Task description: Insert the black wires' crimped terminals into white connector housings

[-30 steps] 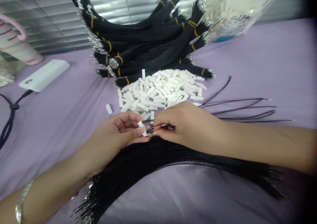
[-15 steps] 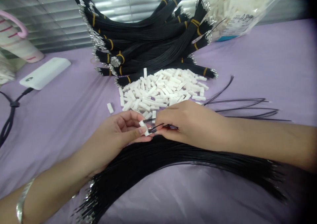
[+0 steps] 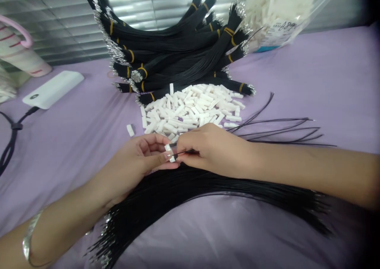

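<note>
Left hand (image 3: pixel 147 154) pinches small, white, rectangular plastic connector (image 3: pixel 168 147), likely light, stiff, best held edgewise; right hand (image 3: pixel 209 149) grips thin, black, probably flexible wires (image 3: pixel 184 153).

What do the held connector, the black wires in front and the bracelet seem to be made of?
Connector: likely hard plastic, plain white, going by its even colour and blocky shape.
Wires: smooth black coating, plastic or rubber, I can't tell which; their tips look like bare metal, with bright silvery glints.
Bracelet: apparently polished silver-coloured metal, judging by its sharp highlights.
</note>
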A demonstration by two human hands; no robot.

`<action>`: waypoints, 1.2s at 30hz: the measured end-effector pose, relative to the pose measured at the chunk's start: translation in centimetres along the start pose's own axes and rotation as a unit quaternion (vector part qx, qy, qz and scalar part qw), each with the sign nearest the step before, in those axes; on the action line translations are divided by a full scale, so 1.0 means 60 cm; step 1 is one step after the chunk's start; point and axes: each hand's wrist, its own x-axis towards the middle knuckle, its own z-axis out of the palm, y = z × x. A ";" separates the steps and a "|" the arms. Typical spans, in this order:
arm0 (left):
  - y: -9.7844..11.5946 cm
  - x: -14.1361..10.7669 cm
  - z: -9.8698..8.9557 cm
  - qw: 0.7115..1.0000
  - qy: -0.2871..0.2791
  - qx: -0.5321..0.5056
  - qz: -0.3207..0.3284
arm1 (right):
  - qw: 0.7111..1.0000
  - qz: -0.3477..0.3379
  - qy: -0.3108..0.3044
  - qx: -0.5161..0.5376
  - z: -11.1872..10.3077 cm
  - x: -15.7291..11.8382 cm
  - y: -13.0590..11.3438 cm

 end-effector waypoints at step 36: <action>-0.006 0.001 -0.003 1.000 0.004 -0.005 0.005 | 0.996 -0.005 0.010 -0.084 -0.005 -0.018 -0.017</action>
